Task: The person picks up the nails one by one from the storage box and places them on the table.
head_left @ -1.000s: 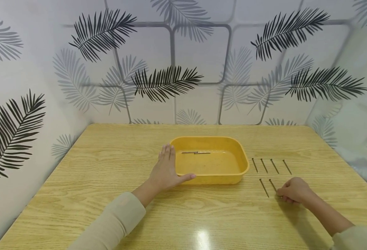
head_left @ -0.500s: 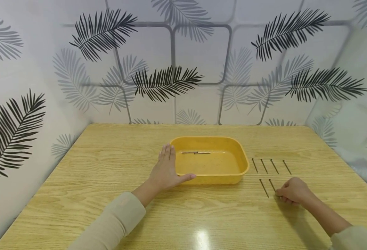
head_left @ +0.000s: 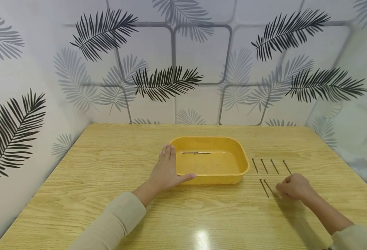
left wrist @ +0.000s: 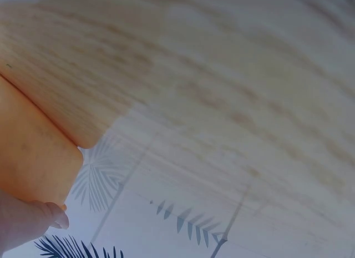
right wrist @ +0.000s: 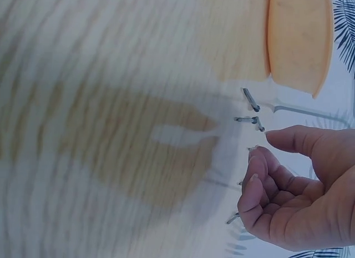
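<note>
My left hand (head_left: 164, 175) lies against the left end of a yellow plastic tray (head_left: 214, 179), fingers straight along its side and thumb over the front rim. In the left wrist view, the thumb (left wrist: 33, 219) overlaps the tray wall (left wrist: 39, 150). Thin nails (head_left: 202, 153) lie end to end on the tray's floor. My right hand (head_left: 294, 187) hovers low beside a nail (head_left: 269, 188) on the table. The right wrist view shows its thumb apart from the loosely curled fingers (right wrist: 266, 180), with nothing between them. Another nail (head_left: 264, 188) lies just left of that one, their heads close together.
Behind the right hand, a row of several nails (head_left: 275, 166) lies slanted to the right of the tray; the rightmost nail (head_left: 286, 166) is partly covered by the hand. The wood-grain table (head_left: 114, 156) ends at a leaf-patterned wall (head_left: 199, 104).
The nail by my right hand has shifted left, its head now near its neighbour's. The fingers have come away from it, and the hand has moved slightly up. The left hand has stayed still.
</note>
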`<state>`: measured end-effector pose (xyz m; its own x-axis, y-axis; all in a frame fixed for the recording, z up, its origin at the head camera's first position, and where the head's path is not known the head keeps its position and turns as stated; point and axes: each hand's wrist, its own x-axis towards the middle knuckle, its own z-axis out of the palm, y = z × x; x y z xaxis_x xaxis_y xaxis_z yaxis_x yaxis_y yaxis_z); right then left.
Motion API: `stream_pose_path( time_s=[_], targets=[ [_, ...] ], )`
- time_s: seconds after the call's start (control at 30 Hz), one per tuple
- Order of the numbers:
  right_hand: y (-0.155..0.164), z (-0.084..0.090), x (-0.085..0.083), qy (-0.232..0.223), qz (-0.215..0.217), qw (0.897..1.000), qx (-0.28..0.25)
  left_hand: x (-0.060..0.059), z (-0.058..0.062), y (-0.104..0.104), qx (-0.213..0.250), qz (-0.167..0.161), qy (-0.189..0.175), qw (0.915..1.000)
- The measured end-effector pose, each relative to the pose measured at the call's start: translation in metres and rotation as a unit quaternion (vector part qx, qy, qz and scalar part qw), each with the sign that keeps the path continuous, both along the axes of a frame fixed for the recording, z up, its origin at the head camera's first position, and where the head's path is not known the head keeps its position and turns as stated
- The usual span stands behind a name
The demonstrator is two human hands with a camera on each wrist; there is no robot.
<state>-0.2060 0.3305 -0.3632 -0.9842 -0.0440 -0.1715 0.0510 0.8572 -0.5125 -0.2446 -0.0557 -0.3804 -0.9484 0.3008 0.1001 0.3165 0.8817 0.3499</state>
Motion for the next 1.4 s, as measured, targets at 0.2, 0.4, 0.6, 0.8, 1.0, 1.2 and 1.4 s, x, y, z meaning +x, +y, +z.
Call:
stream_pose_path(
  time_s=[0.2,0.4,0.6,0.8,1.0,1.2,1.4],
  targets=[
    [-0.006,0.004,-0.004,0.004,-0.007,1.000,-0.005,0.000,0.000,0.000,0.001,-0.002,0.002,1.0000],
    [-0.015,0.008,-0.007,0.024,-0.004,1.000,-0.019,0.000,0.000,0.000,0.004,-0.001,0.004,1.0000],
    [-0.025,0.011,-0.010,0.042,-0.007,0.998,-0.037,0.000,0.000,0.000,0.006,0.000,0.004,1.0000],
    [-0.035,0.012,-0.015,0.065,-0.003,0.997,-0.045,0.000,0.000,0.000,0.005,0.001,0.002,1.0000],
    [-0.047,0.016,-0.019,0.083,0.003,0.995,-0.062,0.001,0.000,0.000,0.007,0.002,0.004,1.0000],
    [-0.057,0.023,-0.023,0.091,0.004,0.994,-0.059,0.001,-0.001,-0.001,0.015,0.002,0.002,0.9999],
    [-0.069,0.029,-0.029,0.104,0.010,0.992,-0.073,0.001,0.000,0.000,0.016,0.002,0.005,0.9999]
  ],
)
